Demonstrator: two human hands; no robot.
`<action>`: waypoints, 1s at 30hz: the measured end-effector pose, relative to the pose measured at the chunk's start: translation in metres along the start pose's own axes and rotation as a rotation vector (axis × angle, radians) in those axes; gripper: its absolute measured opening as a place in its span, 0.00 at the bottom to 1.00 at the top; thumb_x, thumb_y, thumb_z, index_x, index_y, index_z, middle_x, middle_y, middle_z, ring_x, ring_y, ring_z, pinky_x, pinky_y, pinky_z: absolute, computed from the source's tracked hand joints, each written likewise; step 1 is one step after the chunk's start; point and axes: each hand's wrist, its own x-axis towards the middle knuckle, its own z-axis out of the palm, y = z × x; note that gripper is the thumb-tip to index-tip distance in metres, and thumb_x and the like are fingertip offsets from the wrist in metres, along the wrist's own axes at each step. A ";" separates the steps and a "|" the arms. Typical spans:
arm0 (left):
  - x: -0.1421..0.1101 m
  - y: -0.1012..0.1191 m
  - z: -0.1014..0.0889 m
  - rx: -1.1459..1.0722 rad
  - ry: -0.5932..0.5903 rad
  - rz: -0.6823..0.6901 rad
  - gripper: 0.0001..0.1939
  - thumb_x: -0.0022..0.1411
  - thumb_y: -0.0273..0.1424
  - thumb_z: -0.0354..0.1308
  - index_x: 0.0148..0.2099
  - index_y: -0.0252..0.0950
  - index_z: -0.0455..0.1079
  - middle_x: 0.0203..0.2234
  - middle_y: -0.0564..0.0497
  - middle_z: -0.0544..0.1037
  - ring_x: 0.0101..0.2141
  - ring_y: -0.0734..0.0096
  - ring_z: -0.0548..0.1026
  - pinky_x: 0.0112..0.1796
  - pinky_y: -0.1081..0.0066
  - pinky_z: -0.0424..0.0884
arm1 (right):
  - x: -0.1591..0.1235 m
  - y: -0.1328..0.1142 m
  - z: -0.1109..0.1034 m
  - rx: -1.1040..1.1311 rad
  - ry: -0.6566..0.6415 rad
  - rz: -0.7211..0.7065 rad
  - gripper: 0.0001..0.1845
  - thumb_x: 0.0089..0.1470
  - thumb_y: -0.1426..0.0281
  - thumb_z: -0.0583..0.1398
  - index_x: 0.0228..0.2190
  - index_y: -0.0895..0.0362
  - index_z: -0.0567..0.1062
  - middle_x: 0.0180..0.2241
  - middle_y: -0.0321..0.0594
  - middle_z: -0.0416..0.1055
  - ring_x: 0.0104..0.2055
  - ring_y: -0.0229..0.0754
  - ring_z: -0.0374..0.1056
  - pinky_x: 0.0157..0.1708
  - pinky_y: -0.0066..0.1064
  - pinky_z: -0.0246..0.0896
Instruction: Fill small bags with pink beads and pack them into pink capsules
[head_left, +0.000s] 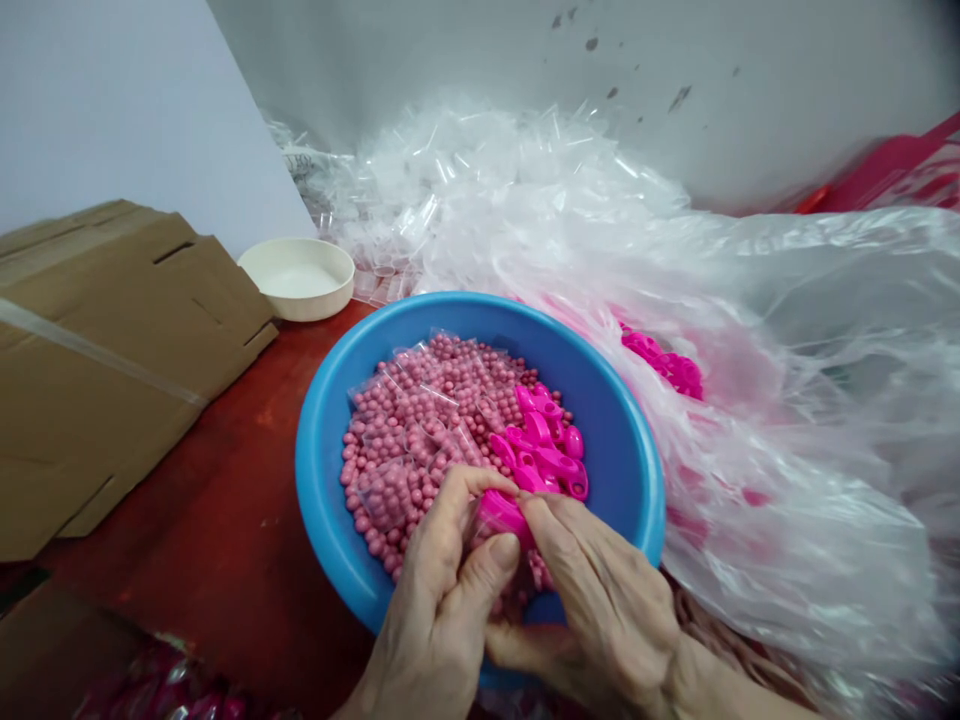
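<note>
Where the hands [435,590] work, the tabletop [217,540] is red.

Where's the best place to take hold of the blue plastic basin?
Grip the flared rim of the blue plastic basin on its left side, coming from the left: that rim is free, while your left hand and right hand crowd the near edge and the clear plastic bag presses the right.
</note>
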 end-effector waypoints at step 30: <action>-0.012 0.000 0.005 0.122 -0.018 0.174 0.10 0.66 0.35 0.50 0.48 0.44 0.68 0.31 0.56 0.74 0.29 0.74 0.69 0.33 0.77 0.66 | 0.018 -0.004 -0.034 0.083 -0.211 0.008 0.13 0.58 0.67 0.51 0.27 0.60 0.68 0.20 0.41 0.68 0.20 0.41 0.68 0.16 0.30 0.64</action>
